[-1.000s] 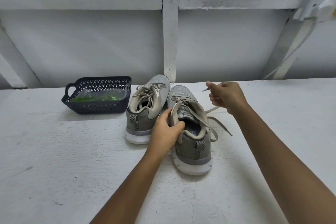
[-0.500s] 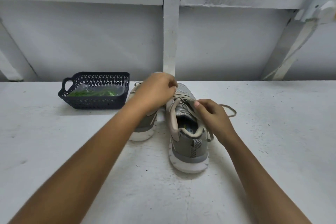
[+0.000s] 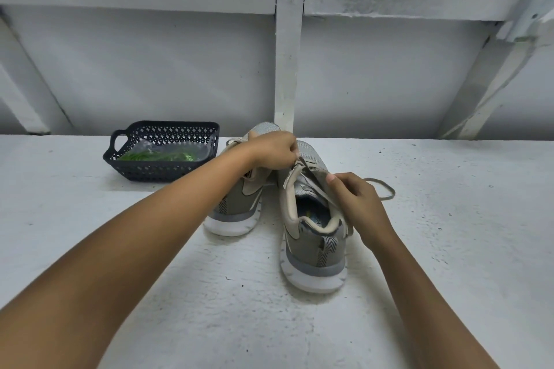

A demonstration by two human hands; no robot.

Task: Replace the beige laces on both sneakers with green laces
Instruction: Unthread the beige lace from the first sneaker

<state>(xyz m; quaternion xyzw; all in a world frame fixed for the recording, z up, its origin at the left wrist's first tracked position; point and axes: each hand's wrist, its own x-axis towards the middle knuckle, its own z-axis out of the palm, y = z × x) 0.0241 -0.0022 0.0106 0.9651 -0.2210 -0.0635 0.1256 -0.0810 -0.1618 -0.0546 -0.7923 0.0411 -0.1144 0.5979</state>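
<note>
While the left grip (image 3: 275, 148), a bare hand at centre frame, pinches a beige lace (image 3: 308, 169) with curled fingertips above the front eyelets of the nearer sneaker (image 3: 314, 249), the right grip (image 3: 356, 201) is curled closed on the lace strands at that sneaker's right eyelet edge, thumb on top. A loose loop of the same lace trails on the white table (image 3: 449, 249), right of that hand. The second sneaker (image 3: 236, 207) stands just to the left, laced in beige, its upper largely hidden behind the left forearm. Further to the upper left, a dark perforated basket (image 3: 162, 172) holds green laces (image 3: 156, 156) inside a clear bag (image 3: 144, 148); how many cannot be made out.
</note>
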